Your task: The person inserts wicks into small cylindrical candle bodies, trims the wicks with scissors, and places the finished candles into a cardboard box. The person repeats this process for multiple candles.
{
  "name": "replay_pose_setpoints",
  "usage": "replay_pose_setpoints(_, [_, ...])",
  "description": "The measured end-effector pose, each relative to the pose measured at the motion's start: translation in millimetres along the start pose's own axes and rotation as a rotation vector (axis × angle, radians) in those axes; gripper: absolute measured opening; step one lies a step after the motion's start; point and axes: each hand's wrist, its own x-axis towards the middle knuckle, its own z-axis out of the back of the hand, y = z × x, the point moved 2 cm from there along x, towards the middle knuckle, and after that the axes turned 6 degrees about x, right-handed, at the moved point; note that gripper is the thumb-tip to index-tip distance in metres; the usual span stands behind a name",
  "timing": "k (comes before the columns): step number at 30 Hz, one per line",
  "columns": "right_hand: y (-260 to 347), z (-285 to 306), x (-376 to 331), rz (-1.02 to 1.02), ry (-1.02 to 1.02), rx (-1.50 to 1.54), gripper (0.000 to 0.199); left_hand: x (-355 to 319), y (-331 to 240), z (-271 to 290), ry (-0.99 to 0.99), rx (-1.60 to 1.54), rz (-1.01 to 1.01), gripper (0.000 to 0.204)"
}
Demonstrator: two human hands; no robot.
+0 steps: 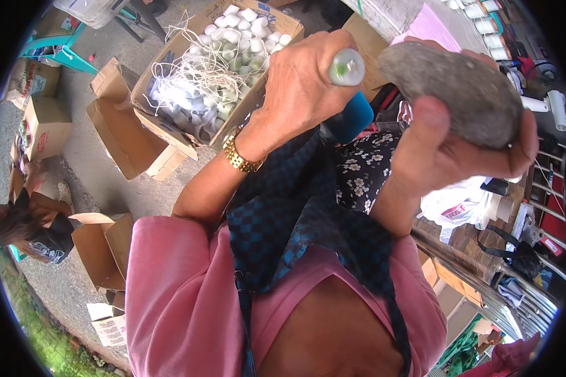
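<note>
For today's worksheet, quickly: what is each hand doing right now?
Left hand: closed around a small pale-green capped tube.
Right hand: closed on a grey stone.

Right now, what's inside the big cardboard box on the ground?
The cardboard box holds many small white cylinders tangled with white strings. The left hand covers its near corner; deeper layers are hidden.

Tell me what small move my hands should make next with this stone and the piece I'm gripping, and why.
Probably bring the grey stone in your right hand down onto the rounded pale end sticking up from your left hand. The stone is raised beside it, apart, and the left fist holds the piece upright.
</note>
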Motion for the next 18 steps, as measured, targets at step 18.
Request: replay_pose_setpoints(18, [-23.9,-4.3,4.6,0.068,0.162,-0.385,0.08,21.6,32.5,-14.3,-0.062,-0.106,-0.024,0.014])
